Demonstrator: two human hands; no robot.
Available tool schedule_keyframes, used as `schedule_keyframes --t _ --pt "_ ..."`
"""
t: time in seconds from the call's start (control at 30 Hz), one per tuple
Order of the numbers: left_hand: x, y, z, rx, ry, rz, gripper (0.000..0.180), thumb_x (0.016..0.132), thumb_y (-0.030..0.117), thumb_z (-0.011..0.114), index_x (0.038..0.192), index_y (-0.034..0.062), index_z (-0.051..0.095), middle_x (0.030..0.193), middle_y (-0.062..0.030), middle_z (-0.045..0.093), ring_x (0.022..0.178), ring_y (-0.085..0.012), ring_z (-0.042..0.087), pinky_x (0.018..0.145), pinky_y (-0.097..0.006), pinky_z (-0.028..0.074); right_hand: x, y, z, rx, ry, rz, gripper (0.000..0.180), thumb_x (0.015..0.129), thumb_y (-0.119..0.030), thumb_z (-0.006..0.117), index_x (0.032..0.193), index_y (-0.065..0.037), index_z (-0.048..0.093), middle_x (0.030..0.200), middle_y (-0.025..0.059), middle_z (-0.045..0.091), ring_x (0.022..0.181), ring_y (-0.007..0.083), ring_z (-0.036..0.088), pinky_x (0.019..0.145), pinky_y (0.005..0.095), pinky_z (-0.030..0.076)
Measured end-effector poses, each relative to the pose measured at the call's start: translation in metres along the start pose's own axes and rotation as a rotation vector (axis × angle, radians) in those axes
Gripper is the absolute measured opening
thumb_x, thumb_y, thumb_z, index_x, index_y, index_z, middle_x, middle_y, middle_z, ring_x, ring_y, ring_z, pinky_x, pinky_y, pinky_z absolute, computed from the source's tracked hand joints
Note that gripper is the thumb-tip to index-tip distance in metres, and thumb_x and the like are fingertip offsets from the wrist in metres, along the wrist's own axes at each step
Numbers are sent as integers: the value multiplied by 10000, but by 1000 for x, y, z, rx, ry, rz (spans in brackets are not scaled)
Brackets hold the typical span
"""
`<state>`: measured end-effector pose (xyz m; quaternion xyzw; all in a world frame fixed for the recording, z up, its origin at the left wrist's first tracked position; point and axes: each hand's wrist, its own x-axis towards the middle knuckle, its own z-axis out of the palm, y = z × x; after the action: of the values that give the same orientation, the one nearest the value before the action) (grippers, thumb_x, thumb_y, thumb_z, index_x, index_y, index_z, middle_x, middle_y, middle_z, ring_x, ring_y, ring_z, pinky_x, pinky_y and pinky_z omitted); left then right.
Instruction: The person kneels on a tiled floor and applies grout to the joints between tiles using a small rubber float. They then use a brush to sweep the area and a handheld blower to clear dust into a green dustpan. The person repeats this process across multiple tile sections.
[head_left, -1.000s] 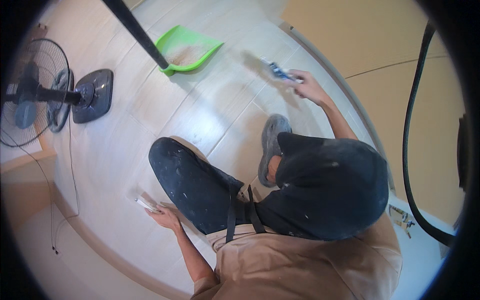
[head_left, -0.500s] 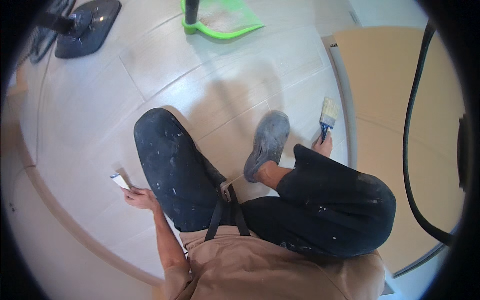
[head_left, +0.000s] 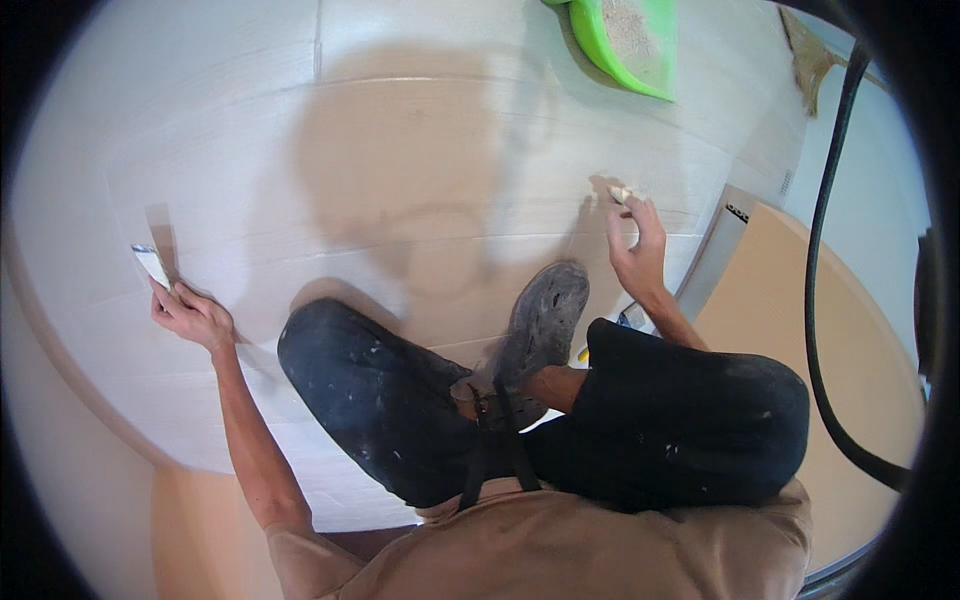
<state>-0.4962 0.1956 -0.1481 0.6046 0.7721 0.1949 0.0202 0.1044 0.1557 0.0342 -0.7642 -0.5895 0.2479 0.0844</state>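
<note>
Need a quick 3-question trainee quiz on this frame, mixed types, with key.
1. True or false: the left hand holds a scraper against the floor.
2. What lies at the top edge? A) green dustpan B) red bucket C) blue broom
3. Fill in: the right hand holds a small ____ thing at its fingertips.

Key: 1 true; 2 A; 3 pale.
</note>
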Motion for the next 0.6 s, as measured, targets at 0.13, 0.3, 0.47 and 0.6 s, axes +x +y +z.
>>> schedule_keyframes --t 0.13,0.3,0.47,0.6 --pt "16 -5 3 21 32 18 464 1076 142 522 1521 27 462 1218 -200 480 1089 -328 505 950 -417 443 47 -11 23 34 -86 -278 267 916 -53 669 1180 -18 663 980 185 623 879 341 622 765 414 507" --pt "16 89 -38 90 62 75 446 1073 157 516 1491 6 483 1264 -238 520 1154 -336 518 983 -424 441 89 37 -35 155 -44 -465 226 920 -75 683 1139 -17 671 1005 172 661 893 322 644 779 403 524" --pt "33 263 -43 -490 -192 -71 444 1062 290 584 1328 -65 581 1088 -213 691 994 -256 676 861 -423 544 54 22 -66 450 11 -302 261 949 -145 705 1167 -1 694 996 149 718 869 221 683 775 335 542" --pt "-52 502 -75 -1107 -702 -426 365 1088 289 541 1257 -24 622 1095 -146 702 1011 -221 676 896 -376 538 72 51 -72 842 -325 -140 314 990 -193 689 1197 43 697 1007 128 742 891 148 685 775 301 549"
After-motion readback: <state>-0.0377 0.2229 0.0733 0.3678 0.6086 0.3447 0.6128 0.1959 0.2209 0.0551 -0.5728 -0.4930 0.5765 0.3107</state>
